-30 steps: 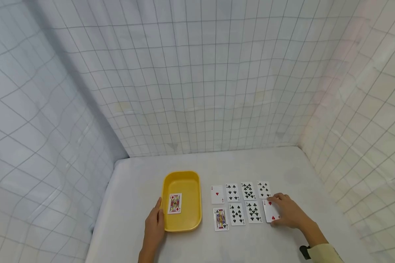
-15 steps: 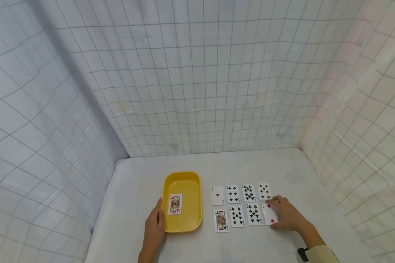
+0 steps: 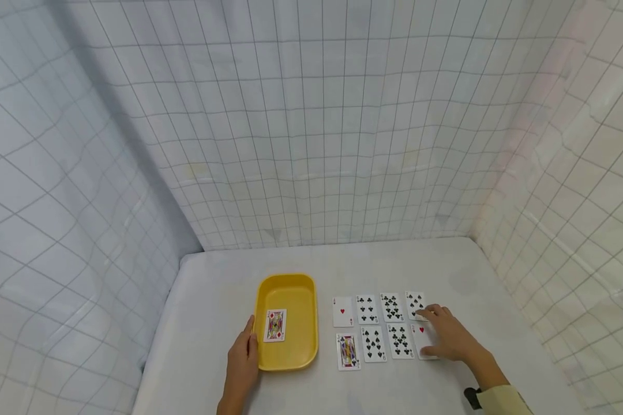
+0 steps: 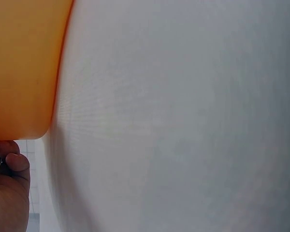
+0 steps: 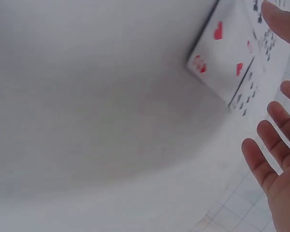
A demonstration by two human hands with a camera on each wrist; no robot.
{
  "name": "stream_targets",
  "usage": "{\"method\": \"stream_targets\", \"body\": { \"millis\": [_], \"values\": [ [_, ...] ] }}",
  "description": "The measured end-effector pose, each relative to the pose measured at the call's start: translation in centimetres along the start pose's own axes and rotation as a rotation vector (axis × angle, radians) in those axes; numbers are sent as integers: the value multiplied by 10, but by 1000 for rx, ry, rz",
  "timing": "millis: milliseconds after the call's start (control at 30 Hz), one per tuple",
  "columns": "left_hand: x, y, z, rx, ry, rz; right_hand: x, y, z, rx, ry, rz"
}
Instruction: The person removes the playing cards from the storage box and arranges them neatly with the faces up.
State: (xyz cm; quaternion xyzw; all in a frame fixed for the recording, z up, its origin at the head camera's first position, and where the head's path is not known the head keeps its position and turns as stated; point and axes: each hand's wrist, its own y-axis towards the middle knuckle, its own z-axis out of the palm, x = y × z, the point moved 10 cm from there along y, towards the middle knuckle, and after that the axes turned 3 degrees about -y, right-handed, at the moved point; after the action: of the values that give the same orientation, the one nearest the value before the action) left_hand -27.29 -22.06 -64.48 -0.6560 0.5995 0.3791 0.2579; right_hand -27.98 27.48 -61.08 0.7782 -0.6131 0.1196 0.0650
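In the head view a yellow tray [image 3: 301,317] lies on the white table, holding a diamond face card [image 3: 275,325]. My left hand [image 3: 241,358] rests against the tray's left outer wall. Its fingertips also show beside the tray wall [image 4: 24,72] in the left wrist view. To the right, playing cards lie face up in two rows. A two of hearts [image 3: 421,346] ends the near row. Over that card hovers my right hand [image 3: 453,339], thumb and fingers spread apart. In the right wrist view the fingers [image 5: 275,145] stand clear of the two of hearts [image 5: 224,53].
The far row has an ace of hearts [image 3: 342,313], two club cards and a spade card [image 3: 414,302]. Nearer are a club face card [image 3: 348,353], a spade card [image 3: 373,344] and a club card [image 3: 400,341]. Gridded white sheets [image 3: 311,144] enclose the table.
My right hand has set the two of hearts down straighter beside the club card, and its fingers have come off it. The left hand and tray have stayed in place.
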Motion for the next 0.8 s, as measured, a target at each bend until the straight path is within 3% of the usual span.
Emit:
{"method": "stream_targets", "body": {
  "millis": [200,333,600,800],
  "values": [
    [0,-1,-1,-24,0,-3,37,33,-23,-131,20,-42],
    [-1,-1,1,-28,-12,1,75,61,-27,-163,34,-96],
    [-4,-2,11,-33,-34,11,154,110,-18,-118,62,-225],
    [-8,-4,16,-64,-16,40,205,135,7,-15,29,-287]
  ]
}}
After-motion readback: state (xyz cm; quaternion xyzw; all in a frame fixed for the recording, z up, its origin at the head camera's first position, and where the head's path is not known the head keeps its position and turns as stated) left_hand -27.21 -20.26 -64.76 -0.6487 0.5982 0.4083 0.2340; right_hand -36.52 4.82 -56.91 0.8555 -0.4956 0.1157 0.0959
